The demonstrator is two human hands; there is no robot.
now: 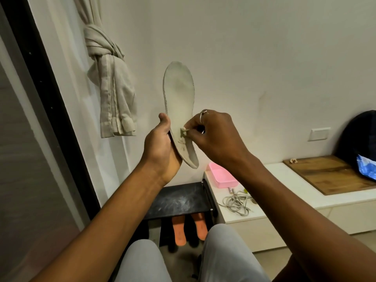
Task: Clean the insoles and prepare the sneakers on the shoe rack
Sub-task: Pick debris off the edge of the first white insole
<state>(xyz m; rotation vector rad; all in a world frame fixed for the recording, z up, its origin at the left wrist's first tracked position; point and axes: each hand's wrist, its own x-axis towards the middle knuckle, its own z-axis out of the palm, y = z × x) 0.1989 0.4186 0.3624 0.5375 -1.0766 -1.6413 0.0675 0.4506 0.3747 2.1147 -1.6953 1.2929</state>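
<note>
I hold a pale grey insole [179, 92] upright in front of the wall, toe end up. My left hand [161, 143] grips its lower half from the left, thumb along the edge. My right hand [211, 135] pinches a small pale scrap [183, 131] against the insole's heel area; a ring shows on one finger. Below, the black shoe rack [175, 198] has a dusty top shelf. Two orange insoles [180, 231] show inside dark shoes on the lower level.
A white low cabinet [284, 202] stands right of the rack with a pink tray [221, 177], loose grey laces [237, 202], a wooden board [325, 171] and a blue bag [366, 165]. A knotted beige curtain [109, 88] hangs at left. My knees [183, 259] fill the bottom.
</note>
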